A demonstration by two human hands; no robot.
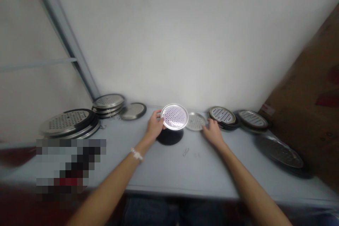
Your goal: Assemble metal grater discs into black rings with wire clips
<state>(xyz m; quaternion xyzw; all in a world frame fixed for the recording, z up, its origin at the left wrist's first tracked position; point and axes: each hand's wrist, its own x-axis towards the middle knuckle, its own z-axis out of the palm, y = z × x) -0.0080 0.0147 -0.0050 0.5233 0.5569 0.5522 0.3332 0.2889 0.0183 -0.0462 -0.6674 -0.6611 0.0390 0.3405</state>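
Note:
My left hand (155, 125) grips a shiny round perforated metal plate (174, 117) by its left edge and holds it tilted up above the table. Below that plate lies a black disc (170, 137), partly hidden by it. A second perforated plate (196, 121) lies flat just behind and to the right. My right hand (212, 132) reaches to this second plate's right edge, thumb and fingers apart; contact with it is unclear. Beside the right fingertips sits a stack of slotted metal plates with dark rims (224, 116). A small thin wire-like piece (185, 152) lies between my forearms.
Stacks of perforated plates stand at the left (69, 122) and back left (109, 101), with a black-edged plate (134, 110) nearby. More dark-rimmed plates (253, 119) and a tilted metal plate (283, 151) lie at the right. A wall backs the grey table (169, 180).

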